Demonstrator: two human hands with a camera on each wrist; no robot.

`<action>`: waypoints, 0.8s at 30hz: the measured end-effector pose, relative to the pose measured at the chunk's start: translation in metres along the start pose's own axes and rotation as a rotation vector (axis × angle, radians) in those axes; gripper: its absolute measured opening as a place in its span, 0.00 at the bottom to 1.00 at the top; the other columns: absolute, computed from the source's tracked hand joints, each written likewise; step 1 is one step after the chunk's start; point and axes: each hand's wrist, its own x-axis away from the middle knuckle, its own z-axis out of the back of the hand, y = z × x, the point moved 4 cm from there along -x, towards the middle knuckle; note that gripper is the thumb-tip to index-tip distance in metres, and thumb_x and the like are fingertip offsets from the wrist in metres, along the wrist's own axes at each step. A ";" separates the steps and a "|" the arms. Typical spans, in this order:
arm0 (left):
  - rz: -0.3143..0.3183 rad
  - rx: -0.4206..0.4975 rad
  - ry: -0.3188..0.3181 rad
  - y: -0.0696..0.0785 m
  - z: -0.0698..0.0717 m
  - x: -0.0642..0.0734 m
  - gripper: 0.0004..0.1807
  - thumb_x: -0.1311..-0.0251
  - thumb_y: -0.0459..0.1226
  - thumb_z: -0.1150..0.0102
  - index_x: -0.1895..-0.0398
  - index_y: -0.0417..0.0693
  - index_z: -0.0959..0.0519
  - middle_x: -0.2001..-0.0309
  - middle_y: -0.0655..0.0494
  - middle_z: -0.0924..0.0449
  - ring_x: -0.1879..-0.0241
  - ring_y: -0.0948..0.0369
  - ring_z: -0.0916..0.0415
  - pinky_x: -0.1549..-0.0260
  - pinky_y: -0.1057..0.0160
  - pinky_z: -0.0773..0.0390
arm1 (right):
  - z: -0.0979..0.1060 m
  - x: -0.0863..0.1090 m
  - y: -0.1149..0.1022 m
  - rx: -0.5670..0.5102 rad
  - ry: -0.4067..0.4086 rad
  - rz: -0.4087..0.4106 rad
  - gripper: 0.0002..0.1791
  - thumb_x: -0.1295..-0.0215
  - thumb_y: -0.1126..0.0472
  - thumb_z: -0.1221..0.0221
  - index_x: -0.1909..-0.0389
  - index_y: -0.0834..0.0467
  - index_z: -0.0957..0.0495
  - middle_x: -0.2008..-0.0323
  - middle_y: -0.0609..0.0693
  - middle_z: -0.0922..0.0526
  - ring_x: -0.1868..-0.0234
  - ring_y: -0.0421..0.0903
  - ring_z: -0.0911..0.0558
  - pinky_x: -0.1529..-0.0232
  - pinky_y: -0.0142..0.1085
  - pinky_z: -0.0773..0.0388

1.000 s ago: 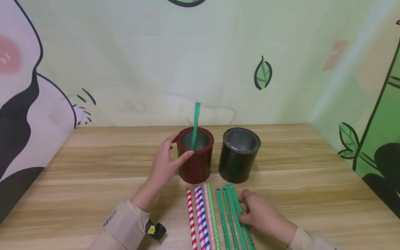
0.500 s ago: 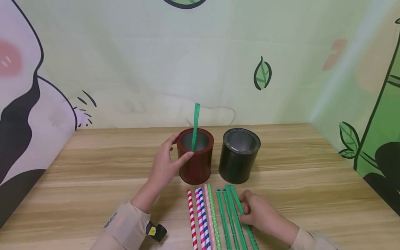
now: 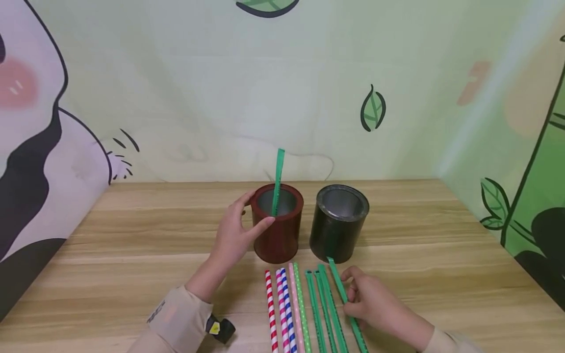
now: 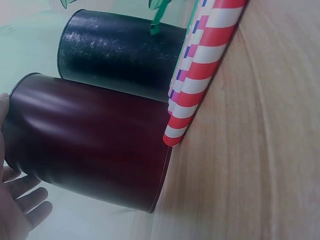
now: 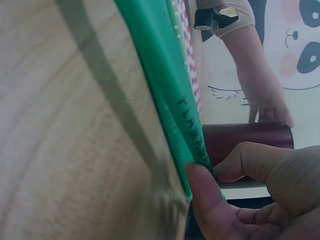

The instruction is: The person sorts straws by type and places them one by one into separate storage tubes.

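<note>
My left hand (image 3: 234, 233) holds the dark red can (image 3: 278, 242) at its left side, thumb near the front rim. In the left wrist view its fingers (image 4: 32, 200) reach along the can. A green straw (image 3: 278, 179) stands in that can, its lower end hidden inside. My right hand (image 3: 375, 304) pinches another green straw (image 3: 338, 280) between thumb and fingers. Printed lettering shows on this straw (image 5: 187, 120) in the right wrist view. Its far end lies over the foot of the black can (image 3: 335, 238) in the head view. Several green straws (image 3: 324, 299) lie just left of it.
Left of the green straws lie a red-striped straw (image 3: 271, 309), pink- and blue-striped ones, a pale pink one and a green dotted straw (image 3: 301, 304). They lie side by side on the wooden table (image 3: 154, 245). A printed wall (image 3: 198, 98) stands behind the cans.
My right hand has drawn one green straw away from the others, and its far end has shifted forward toward the black can. My left hand stays at the red can.
</note>
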 end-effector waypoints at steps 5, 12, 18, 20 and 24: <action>0.001 -0.002 0.001 0.000 0.000 -0.001 0.42 0.44 0.52 0.35 0.29 0.49 0.39 0.35 0.50 0.31 0.33 0.51 0.36 0.38 0.42 0.31 | 0.008 0.002 -0.007 -0.028 0.007 0.084 0.25 0.51 0.72 0.41 0.49 0.69 0.33 0.74 0.49 0.27 0.82 0.37 0.27 0.84 0.31 0.25; 0.003 0.008 0.000 -0.002 0.000 0.000 0.41 0.45 0.52 0.34 0.30 0.50 0.39 0.35 0.50 0.31 0.34 0.52 0.36 0.38 0.42 0.30 | 0.023 0.004 -0.025 -0.090 0.028 0.190 0.26 0.50 0.73 0.44 0.47 0.69 0.35 0.72 0.51 0.28 0.82 0.34 0.28 0.85 0.32 0.23; -0.005 0.011 0.014 -0.003 0.000 0.000 0.41 0.45 0.52 0.34 0.30 0.50 0.38 0.35 0.50 0.30 0.34 0.51 0.35 0.38 0.42 0.31 | 0.045 0.004 -0.048 -0.046 0.102 0.330 0.27 0.48 0.73 0.43 0.45 0.66 0.36 0.69 0.54 0.26 0.76 0.32 0.27 0.83 0.30 0.22; -0.006 0.012 0.016 -0.003 0.000 0.001 0.41 0.45 0.52 0.34 0.30 0.50 0.38 0.35 0.51 0.30 0.34 0.51 0.35 0.38 0.42 0.31 | 0.051 0.004 -0.055 -0.030 0.127 0.363 0.27 0.47 0.73 0.43 0.44 0.66 0.37 0.69 0.53 0.26 0.75 0.32 0.27 0.82 0.30 0.22; -0.006 0.008 0.018 -0.003 0.001 0.000 0.42 0.45 0.53 0.34 0.30 0.51 0.38 0.35 0.51 0.30 0.34 0.52 0.35 0.37 0.42 0.31 | 0.062 0.002 -0.067 -0.041 0.160 0.408 0.29 0.45 0.74 0.43 0.41 0.64 0.38 0.69 0.52 0.27 0.73 0.33 0.27 0.81 0.32 0.21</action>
